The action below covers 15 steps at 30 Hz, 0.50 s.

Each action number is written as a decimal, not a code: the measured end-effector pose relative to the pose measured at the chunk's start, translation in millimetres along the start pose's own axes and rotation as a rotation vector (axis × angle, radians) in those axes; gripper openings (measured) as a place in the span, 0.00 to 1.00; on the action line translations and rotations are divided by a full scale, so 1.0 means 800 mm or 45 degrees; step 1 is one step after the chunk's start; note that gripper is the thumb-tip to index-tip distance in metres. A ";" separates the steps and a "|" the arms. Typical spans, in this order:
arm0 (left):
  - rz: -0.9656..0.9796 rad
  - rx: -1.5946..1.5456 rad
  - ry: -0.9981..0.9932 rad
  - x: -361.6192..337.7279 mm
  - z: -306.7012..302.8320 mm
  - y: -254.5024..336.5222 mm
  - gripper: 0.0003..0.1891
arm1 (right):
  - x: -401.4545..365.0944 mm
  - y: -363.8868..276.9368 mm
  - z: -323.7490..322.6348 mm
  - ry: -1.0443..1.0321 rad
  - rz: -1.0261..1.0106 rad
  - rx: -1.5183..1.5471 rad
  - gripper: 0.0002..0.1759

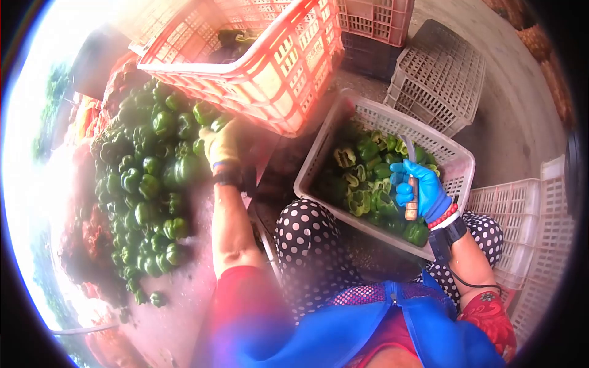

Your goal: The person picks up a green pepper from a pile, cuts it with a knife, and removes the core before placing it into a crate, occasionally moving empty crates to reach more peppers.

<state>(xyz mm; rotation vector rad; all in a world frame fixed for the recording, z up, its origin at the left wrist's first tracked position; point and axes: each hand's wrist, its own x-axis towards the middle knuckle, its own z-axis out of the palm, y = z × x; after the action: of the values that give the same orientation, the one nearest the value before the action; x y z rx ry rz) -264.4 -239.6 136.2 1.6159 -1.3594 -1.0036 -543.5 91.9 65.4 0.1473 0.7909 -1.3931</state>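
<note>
My left hand (pixel 222 144), in a pale yellow glove, reaches to the upper right edge of a heap of whole green peppers (pixel 144 178). Its fingers touch or lie beside a pepper there and are too blurred to make out. Blue-gloved, my right hand (pixel 422 191) is closed round the brown handle of a curved knife (pixel 411 199), blade pointing up and away. That hand is over a white crate (pixel 385 236) holding cut and whole green peppers (pixel 368 159).
An orange crate (pixel 264 80) stands between the heap and the white crate, close to my left hand. Behind are a grey crate (pixel 438 73) and stacked crates (pixel 374 21). More white crates (pixel 506 227) stand at the right, beside my knee.
</note>
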 end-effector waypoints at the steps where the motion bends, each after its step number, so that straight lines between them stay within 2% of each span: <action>1: -0.003 -0.240 -0.049 0.008 -0.005 -0.023 0.35 | 0.001 0.002 -0.002 -0.022 -0.015 -0.042 0.19; 2: -0.008 -0.480 -0.099 0.012 -0.015 -0.038 0.33 | 0.001 0.005 -0.003 -0.044 -0.030 -0.085 0.18; 3: -0.129 -0.591 -0.240 0.008 -0.031 -0.045 0.32 | 0.000 0.011 -0.002 -0.085 -0.082 -0.166 0.16; 5: -0.040 -0.910 -0.768 -0.002 -0.053 -0.081 0.21 | -0.010 0.027 0.019 -0.013 -0.255 -0.542 0.16; 7: -0.045 -0.978 -1.111 -0.063 -0.050 -0.039 0.18 | -0.020 0.036 0.047 0.023 -0.366 -0.894 0.19; 8: 0.076 -0.811 -1.217 -0.098 -0.046 -0.011 0.20 | -0.028 0.036 0.060 0.033 -0.388 -1.050 0.22; 10: -0.088 -0.820 -1.453 -0.176 -0.027 0.047 0.29 | -0.038 0.044 0.087 -0.040 -0.587 -1.011 0.27; 11: -0.045 -0.785 -1.518 -0.208 -0.009 0.066 0.31 | -0.046 0.039 0.092 -0.124 -0.626 -1.074 0.30; 13: -0.006 -0.590 -1.719 -0.233 0.023 0.074 0.35 | -0.033 0.042 0.091 -0.222 -1.029 -1.261 0.35; 15: -0.030 -0.508 -1.707 -0.243 0.054 0.043 0.38 | -0.039 0.038 0.083 -0.101 -1.343 -1.470 0.38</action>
<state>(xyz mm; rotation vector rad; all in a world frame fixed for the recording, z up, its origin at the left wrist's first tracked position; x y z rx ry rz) -339.6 -54.2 167.8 0.5287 -1.7070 -2.3830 -488.0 88.4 121.7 -1.3793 1.5911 -1.6129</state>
